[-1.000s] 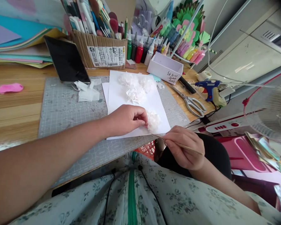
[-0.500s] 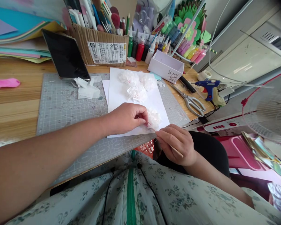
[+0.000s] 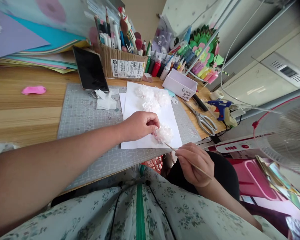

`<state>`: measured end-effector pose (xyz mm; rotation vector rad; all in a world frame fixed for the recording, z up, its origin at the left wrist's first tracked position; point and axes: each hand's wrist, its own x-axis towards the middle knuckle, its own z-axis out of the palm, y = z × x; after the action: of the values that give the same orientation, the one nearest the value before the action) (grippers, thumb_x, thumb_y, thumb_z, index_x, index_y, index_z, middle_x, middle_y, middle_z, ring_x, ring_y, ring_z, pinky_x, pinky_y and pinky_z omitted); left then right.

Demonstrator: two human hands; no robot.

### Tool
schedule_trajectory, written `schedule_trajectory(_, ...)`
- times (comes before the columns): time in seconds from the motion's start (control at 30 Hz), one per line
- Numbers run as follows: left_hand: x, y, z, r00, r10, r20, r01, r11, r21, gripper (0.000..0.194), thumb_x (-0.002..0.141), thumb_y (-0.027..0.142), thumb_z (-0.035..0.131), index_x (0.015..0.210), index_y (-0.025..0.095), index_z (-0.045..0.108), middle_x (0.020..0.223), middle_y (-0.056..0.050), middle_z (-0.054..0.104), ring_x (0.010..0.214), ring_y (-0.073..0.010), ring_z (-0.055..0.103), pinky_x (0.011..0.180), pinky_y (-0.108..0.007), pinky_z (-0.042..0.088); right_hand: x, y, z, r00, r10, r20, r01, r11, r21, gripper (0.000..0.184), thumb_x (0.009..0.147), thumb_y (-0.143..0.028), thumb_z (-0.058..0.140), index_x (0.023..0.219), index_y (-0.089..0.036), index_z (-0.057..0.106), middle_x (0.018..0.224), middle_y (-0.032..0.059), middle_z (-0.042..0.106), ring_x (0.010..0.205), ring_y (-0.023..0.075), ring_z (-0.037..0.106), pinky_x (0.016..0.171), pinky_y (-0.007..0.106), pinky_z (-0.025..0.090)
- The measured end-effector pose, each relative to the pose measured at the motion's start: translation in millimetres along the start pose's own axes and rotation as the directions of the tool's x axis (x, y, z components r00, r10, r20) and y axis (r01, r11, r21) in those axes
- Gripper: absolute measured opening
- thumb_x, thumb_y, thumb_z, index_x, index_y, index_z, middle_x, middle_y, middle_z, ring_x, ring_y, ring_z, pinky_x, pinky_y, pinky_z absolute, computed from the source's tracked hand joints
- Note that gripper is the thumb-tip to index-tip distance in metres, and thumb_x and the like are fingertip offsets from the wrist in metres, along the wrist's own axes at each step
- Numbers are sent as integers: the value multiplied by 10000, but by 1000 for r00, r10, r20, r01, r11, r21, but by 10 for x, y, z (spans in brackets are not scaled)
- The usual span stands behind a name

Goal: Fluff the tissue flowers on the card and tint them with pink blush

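Note:
My left hand (image 3: 141,126) pinches the left edge of a white ruffled flower (image 3: 164,134), which looks like thin paper or fabric with a faint pink tint. In my right hand (image 3: 197,164) is a thin wooden stick (image 3: 170,147), held like a pen. Its tip meets the lower edge of the flower or sits just beside it. Both lie over a white sheet of paper (image 3: 137,144). Farther up that sheet sits a cluster of similar white flowers (image 3: 151,103). The left fingertips are partly hidden behind the hand.
A grey cutting mat (image 3: 82,133) lies under the paper. White scraps (image 3: 106,103) and a dark phone (image 3: 91,70) are at the left. Scissors (image 3: 203,121), a glue gun (image 3: 221,108) and a white box (image 3: 180,85) stand right. A cardboard box (image 3: 106,60) holds brushes and pens.
The right hand moved in close to the flower with the stick, then drew back to the right. The left hand keeps its pinch. The whole view has shifted somewhat.

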<state>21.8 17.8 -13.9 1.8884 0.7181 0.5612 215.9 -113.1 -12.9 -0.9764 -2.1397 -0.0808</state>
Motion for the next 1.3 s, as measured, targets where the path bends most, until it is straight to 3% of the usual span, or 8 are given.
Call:
schedule_trajectory(0.27, -51, 51, -78, 923, 31, 384, -180, 916, 358, 285, 691, 129, 505, 796, 250, 741, 797, 35, 720, 655, -126, 585, 605, -229, 383, 14, 32, 89, 999, 41, 32, -39, 997, -60, 249, 785, -46, 566, 1005, -158, 605, 748, 74, 657, 648, 167, 586, 575, 299, 501)
schedule_trajectory(0.47, -35, 4, -52, 941, 47, 334, -190, 891, 412, 375, 750, 168, 508, 1012, 323, 728, 890, 31, 743, 737, -143, 622, 658, -229, 401, -22, 52, 53, 982, 190, 5, -190, 982, 14, 190, 811, -67, 563, 955, -168, 636, 728, 47, 643, 630, 146, 587, 574, 275, 482)
schedule_trajectory(0.6, -37, 16, -38, 947, 53, 316, -192, 884, 426, 412, 736, 149, 508, 1039, 332, 719, 907, 33, 741, 750, -149, 626, 673, -237, 407, 14, 93, -40, 908, 407, -98, -385, 903, 191, 162, 861, -115, 533, 944, -198, 645, 720, 14, 633, 629, 139, 592, 587, 278, 463)
schedule_trajectory(0.73, -57, 42, -39, 943, 14, 333, -173, 876, 451, 392, 747, 201, 521, 1071, 324, 706, 853, 27, 736, 739, -176, 632, 648, -263, 406, 484, 241, -42, 947, 320, -33, -303, 921, 245, 225, 917, -186, 455, 787, -185, 638, 819, 46, 639, 776, 166, 617, 702, 315, 478)
schedule_trajectory(0.83, -68, 34, -34, 947, 19, 322, -172, 874, 454, 363, 755, 214, 521, 1046, 321, 711, 885, 36, 740, 794, -190, 646, 668, -276, 417, 1057, 320, 194, 962, 207, 179, -241, 951, 193, 242, 936, -200, 429, 817, -172, 638, 862, 60, 642, 801, 152, 612, 721, 297, 483)
schedule_trajectory(1.0, -67, -9, -31, 949, 29, 314, -160, 902, 402, 383, 742, 184, 518, 1052, 320, 698, 977, 63, 734, 867, -175, 652, 654, -257, 429, 1810, 412, 929, 799, 43, 600, -14, 998, -53, 222, 818, -99, 552, 986, -179, 673, 905, 58, 615, 793, 164, 598, 723, 282, 451)
schedule_trajectory(1.1, -54, -35, -41, 949, 45, 313, -173, 902, 396, 360, 740, 204, 534, 1042, 311, 698, 916, 59, 737, 813, -170, 652, 627, -261, 418, 2012, 492, 1310, 764, 24, 645, 92, 985, -145, 396, 780, -46, 503, 1090, -238, 658, 1020, 65, 586, 809, 177, 582, 687, 279, 409)
schedule_trajectory(1.3, -44, -60, -43, 952, 97, 292, -188, 935, 301, 214, 716, 164, 572, 838, 251, 724, 865, 50, 733, 800, -153, 636, 658, -240, 435, 2076, 539, 1585, 787, 74, 612, 0, 993, -120, 148, 805, -154, 531, 792, -159, 678, 933, 76, 595, 732, 156, 547, 616, 266, 363)
